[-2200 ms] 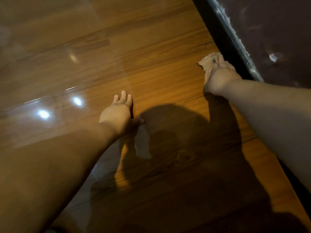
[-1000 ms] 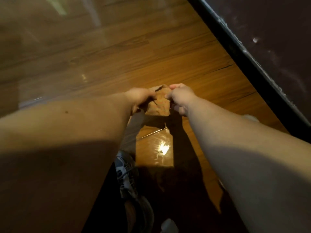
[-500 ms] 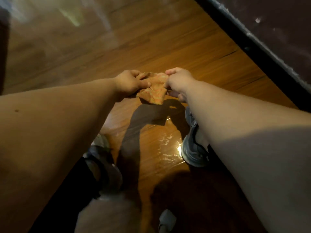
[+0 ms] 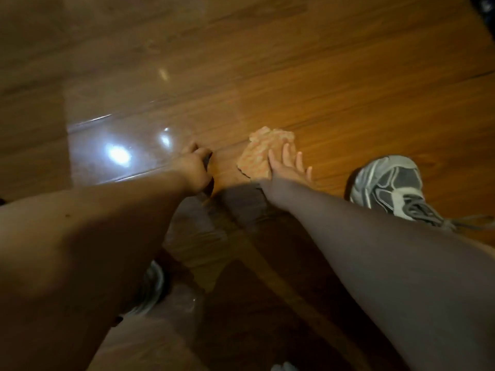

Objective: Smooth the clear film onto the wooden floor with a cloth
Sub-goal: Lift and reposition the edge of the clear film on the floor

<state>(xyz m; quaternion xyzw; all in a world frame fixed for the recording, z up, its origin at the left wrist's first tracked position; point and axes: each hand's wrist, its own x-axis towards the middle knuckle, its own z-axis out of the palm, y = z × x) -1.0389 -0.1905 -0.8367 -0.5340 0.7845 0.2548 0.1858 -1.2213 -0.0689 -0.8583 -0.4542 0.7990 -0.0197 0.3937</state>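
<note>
This is an indoor room with a finished floor, most likely in a home, though which room cannot be told. The warm orange-brown wooden plank floor (image 4: pixel 348 84) fills the whole view, showing wood grain and long straight seams between boards. A glossy clear film (image 4: pixel 112 113) lying over its left part mirrors bright white spots of overhead lamp light (image 4: pixel 117 154). 1 grey and white laced sneaker (image 4: pixel 388 186) stands on the boards at the right.
</note>
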